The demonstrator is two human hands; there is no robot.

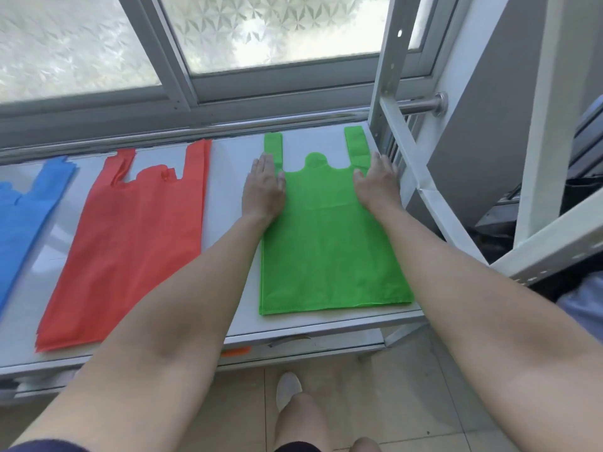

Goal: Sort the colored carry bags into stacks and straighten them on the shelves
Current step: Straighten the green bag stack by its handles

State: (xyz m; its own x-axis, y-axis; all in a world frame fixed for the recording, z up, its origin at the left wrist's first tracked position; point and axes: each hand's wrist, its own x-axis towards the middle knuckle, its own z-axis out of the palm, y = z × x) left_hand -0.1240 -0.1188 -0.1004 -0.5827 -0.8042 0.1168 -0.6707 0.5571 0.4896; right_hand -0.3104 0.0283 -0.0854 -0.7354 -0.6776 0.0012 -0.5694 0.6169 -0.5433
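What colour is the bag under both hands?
Bright green, plain with no print, seen clearly in the head view.

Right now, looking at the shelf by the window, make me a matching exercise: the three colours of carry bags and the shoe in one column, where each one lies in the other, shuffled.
Things
1. green carry bags
2. red carry bags
3. blue carry bags
4. white shoe

Places
A. on the floor tiles
B. left end of the shelf, cut off by the picture's edge
C. right end of the shelf, under the left hand and right hand
D. middle of the shelf, untouched

Pairs: 1-C, 2-D, 3-B, 4-A
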